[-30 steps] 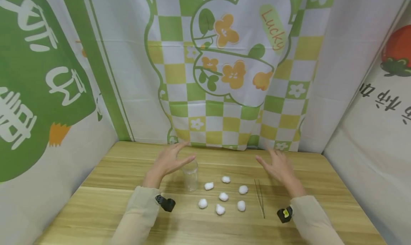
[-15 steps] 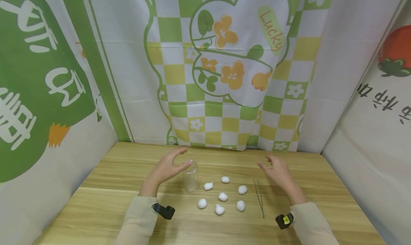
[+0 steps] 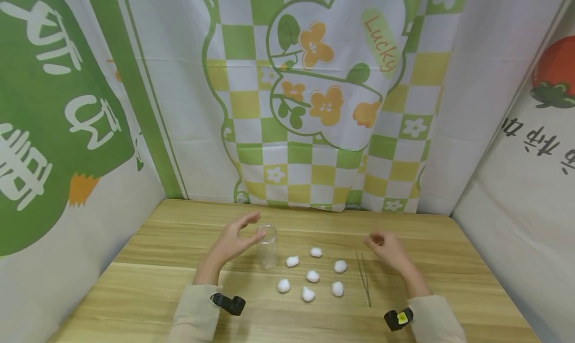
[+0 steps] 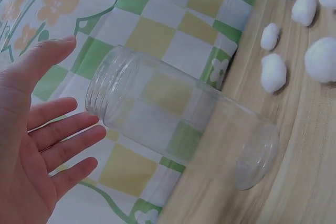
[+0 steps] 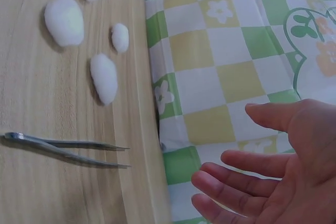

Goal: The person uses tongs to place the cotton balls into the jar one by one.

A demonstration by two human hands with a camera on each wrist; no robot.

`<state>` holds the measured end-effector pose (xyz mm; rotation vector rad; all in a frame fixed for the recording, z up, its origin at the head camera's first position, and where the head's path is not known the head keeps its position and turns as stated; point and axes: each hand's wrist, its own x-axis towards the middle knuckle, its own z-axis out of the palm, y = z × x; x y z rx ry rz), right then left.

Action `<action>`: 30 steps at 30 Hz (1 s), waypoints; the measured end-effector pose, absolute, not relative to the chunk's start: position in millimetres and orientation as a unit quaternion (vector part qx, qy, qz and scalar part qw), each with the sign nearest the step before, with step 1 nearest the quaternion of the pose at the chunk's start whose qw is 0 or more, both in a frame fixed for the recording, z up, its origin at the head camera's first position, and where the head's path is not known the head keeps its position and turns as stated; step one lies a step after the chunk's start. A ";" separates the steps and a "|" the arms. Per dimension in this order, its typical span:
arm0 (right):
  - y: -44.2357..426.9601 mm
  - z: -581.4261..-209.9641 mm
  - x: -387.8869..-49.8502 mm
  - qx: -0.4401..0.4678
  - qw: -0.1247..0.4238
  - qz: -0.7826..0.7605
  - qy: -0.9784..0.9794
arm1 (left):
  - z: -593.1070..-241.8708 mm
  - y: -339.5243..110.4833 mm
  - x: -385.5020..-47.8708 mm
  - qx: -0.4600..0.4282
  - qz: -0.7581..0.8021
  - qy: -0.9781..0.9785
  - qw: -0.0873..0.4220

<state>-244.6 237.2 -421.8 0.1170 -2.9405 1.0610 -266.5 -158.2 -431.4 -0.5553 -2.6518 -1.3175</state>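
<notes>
A clear jar (image 3: 268,255) without a lid stands upright on the table. My left hand (image 3: 231,242) hovers beside its mouth, thumb and fingers spread; in the left wrist view the fingertips come close to the threaded rim, and whether they touch it I cannot tell. Several white cotton balls (image 3: 312,276) lie scattered to the right of the jar. Metal tweezers (image 3: 363,279) lie right of them, tips pointing away from me. Above and beyond the tweezers, my right hand (image 3: 390,250) holds nothing, its fingers loosely bent, as the right wrist view (image 5: 262,177) also shows.
The wooden table (image 3: 148,293) ends at the back against a green and yellow checked curtain (image 3: 310,173). Printed cloths hang at the left and right sides. A black wrist camera (image 3: 228,303) is strapped to each forearm.
Both hands have drawn back a little toward me and sunk lower. The fingers of the right hand have bent inward. The jar, cotton balls and tweezers have stayed in place.
</notes>
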 end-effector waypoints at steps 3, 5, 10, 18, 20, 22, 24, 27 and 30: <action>238.1 -426.2 -243.0 0.033 0.003 0.344 -0.938 | -433.6 -157.7 -265.1 -0.188 -0.441 -0.874 0.074; 238.6 -429.4 -242.1 0.032 0.004 0.351 -0.936 | -435.1 -157.6 -264.6 -0.187 -0.451 -0.869 0.076; 238.3 -436.1 -238.7 -0.010 -0.009 0.394 -0.919 | -441.6 -156.7 -265.5 -0.178 -0.473 -0.860 0.072; 233.8 -446.6 -231.5 -0.060 -0.029 0.474 -0.878 | -449.7 -154.8 -265.1 -0.175 -0.491 -0.849 0.081; 233.4 -449.2 -230.4 -0.066 -0.031 0.478 -0.875 | -450.7 -154.5 -264.6 -0.171 -0.496 -0.848 0.078; 233.2 -451.5 -229.6 -0.074 -0.034 0.481 -0.873 | -451.7 -154.1 -264.5 -0.164 -0.503 -0.845 0.072; 233.5 -453.8 -229.0 -0.080 -0.038 0.486 -0.869 | -453.6 -153.5 -264.7 -0.158 -0.506 -0.845 0.067; 233.6 -456.5 -227.1 -0.095 -0.043 0.494 -0.863 | -456.5 -152.2 -264.9 -0.147 -0.517 -0.841 0.060; 233.3 -460.3 -224.6 -0.105 -0.044 0.511 -0.852 | -459.5 -151.0 -264.9 -0.146 -0.520 -0.840 0.056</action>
